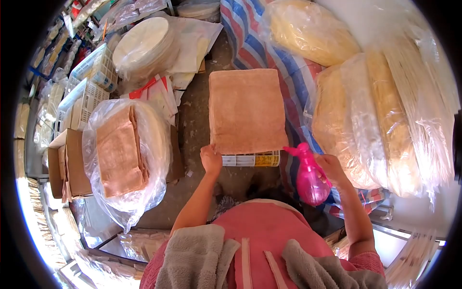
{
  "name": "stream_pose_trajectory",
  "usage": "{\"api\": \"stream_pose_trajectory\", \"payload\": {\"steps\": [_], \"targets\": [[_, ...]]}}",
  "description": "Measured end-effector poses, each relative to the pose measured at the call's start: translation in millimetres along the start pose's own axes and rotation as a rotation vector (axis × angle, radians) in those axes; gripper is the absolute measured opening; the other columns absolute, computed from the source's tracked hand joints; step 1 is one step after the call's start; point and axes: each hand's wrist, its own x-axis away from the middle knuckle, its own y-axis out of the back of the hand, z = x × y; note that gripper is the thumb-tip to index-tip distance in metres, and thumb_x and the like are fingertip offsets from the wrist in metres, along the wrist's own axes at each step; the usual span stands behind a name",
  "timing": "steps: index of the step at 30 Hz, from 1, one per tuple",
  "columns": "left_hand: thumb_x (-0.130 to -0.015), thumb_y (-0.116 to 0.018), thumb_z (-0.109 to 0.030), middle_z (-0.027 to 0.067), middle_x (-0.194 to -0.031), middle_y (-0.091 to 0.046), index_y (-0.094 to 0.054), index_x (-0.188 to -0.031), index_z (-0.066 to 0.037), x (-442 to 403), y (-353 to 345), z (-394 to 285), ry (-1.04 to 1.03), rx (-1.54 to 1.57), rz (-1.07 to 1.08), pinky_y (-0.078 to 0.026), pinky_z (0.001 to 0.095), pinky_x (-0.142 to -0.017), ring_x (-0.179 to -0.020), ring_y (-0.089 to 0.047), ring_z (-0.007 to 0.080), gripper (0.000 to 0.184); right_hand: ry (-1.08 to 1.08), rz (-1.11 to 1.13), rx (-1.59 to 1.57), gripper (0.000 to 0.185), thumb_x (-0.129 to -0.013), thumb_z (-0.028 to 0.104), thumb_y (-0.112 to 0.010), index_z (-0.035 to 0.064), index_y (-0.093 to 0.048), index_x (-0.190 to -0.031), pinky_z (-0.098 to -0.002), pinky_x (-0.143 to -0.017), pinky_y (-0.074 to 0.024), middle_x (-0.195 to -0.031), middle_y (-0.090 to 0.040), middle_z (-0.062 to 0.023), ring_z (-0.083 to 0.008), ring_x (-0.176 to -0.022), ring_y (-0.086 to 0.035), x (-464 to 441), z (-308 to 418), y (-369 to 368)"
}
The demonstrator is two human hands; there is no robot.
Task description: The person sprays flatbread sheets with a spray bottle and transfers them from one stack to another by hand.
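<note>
Brown sheets [248,111] lie stacked atop the slotted crate [240,160], our left hand [211,160] curled by its near-left corner, pinching or not we cannot tell, our right hand [331,168] gripping a pink spray bottle [312,187] right of it.

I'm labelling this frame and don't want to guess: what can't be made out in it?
All in the head view:
Most of the crate: hidden under the centre brown sheets.
The right hand's exact grip on the pink spray bottle: too small to tell.
Part of the cardboard box: hidden by the plastic-wrapped stack.
Far-left packaged goods: too small to identify.
</note>
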Motion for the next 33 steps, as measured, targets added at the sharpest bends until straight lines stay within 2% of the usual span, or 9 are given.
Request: {"api": "stream_pose_trajectory", "payload": {"steps": [6,9,16,24,27,28,31,32,33], "targets": [[-0.066,-0.068,-0.015,0.014,-0.089,-0.061,-0.06,-0.084,-0.004,-19.0,-8.6,8.9,0.185,0.043,0.009,-0.045,0.0396,-0.08,-0.089,-0.057,0.0318,0.023,0.214,0.138,-0.013,0.041,-0.093,0.04,-0.046,0.0057,-0.053,-0.072,-0.0233,-0.041,-0.0354,-0.055,-0.049,-0.0017,-0.0086,-0.045,-0.046,-8.6,34.7,-19.4],[-0.064,-0.072,-0.02,0.0123,-0.083,-0.063,-0.06,-0.081,-0.005,-25.3,-3.4,5.9,0.268,0.081,0.083,-0.048,0.0384,-0.074,-0.081,-0.061,0.0302,0.026,0.284,0.035,-0.162,0.04,-0.094,0.038,-0.045,0.0045,-0.054,-0.075,-0.0239,-0.04,-0.0356,-0.056,-0.05,-0.0025,-0.0097,-0.044,-0.045,-23.9,39.3,-22.1],[-0.062,-0.076,-0.023,0.0106,-0.078,-0.065,-0.061,-0.077,-0.005,-29.2,12.1,-6.1,0.276,0.146,0.091,-0.049,0.0359,-0.069,-0.075,-0.063,0.0266,0.028,0.154,-0.09,-0.37,0.036,-0.093,0.035,-0.048,0.0036,-0.057,-0.078,-0.0241,-0.04,-0.0361,-0.055,-0.05,-0.0022,-0.0107,-0.043,-0.046,-26.1,16.4,-1.8],[-0.065,-0.073,-0.013,0.0125,-0.076,-0.064,-0.063,-0.082,-0.002,-40.3,21.8,-1.2,0.323,0.43,0.236,-0.049,0.0367,-0.067,-0.071,-0.062,0.027,0.024,0.021,-0.152,-0.196,0.037,-0.091,0.038,-0.052,0.0051,-0.058,-0.074,-0.0229,-0.039,-0.0347,-0.053,-0.05,-0.002,-0.0093,-0.042,-0.044,10.6,-30.9,23.3],[-0.065,-0.068,-0.009,0.0134,-0.091,-0.061,-0.063,-0.088,-0.003,-23.4,16.1,-7.3,-0.189,-0.167,-0.208,-0.048,0.0383,-0.076,-0.084,-0.058,0.0307,0.025,0.026,-0.2,-0.263,0.039,-0.091,0.039,-0.051,0.0052,-0.058,-0.074,-0.0227,-0.039,-0.0346,-0.052,-0.05,-0.0019,-0.0094,-0.04,-0.044,17.3,-50.2,27.8],[-0.064,-0.066,-0.009,0.0153,-0.106,-0.054,-0.06,-0.098,-0.005,-17.6,12.6,-20.5,-0.281,-0.258,-0.249,-0.042,0.0414,-0.086,-0.1,-0.05,0.0338,0.035,0.028,-0.207,-0.274,0.039,-0.091,0.04,-0.05,0.0052,-0.058,-0.074,-0.0227,-0.038,-0.0347,-0.053,-0.05,-0.0019,-0.0095,-0.04,-0.044,18.5,-53.9,28.6],[-0.067,-0.067,-0.018,0.0152,-0.126,-0.044,-0.05,-0.118,-0.007,-14.8,-31.5,-25.0,-0.644,-0.193,0.202,-0.028,0.0505,-0.101,-0.123,-0.034,0.0358,0.055,0.019,-0.19,-0.309,0.04,-0.091,0.04,-0.05,0.0051,-0.059,-0.075,-0.0227,-0.038,-0.0348,-0.053,-0.051,-0.0019,-0.0098,-0.04,-0.044,20.4,-64.4,30.3],[-0.068,-0.069,-0.023,0.0146,-0.13,-0.042,-0.046,-0.125,-0.007,-1.8,-52.2,-35.9,-0.826,-0.338,0.172,-0.023,0.0538,-0.103,-0.127,-0.031,0.0352,0.063,0.014,-0.177,-0.318,0.04,-0.091,0.04,-0.05,0.005,-0.059,-0.075,-0.0227,-0.038,-0.0348,-0.053,-0.051,-0.0019,-0.0099,-0.04,-0.044,21.0,-66.2,30.4],[-0.069,-0.069,-0.026,0.0142,-0.133,-0.039,-0.044,-0.126,-0.006,3.7,-62.4,-54.3,-0.836,-0.373,0.25,-0.02,0.0547,-0.104,-0.128,-0.029,0.0351,0.066,-0.005,-0.184,-0.325,0.04,-0.091,0.041,-0.05,0.0049,-0.059,-0.075,-0.0227,-0.038,-0.0349,-0.053,-0.051,-0.002,-0.0101,-0.04,-0.045,22.8,-65.9,29.3]]}}
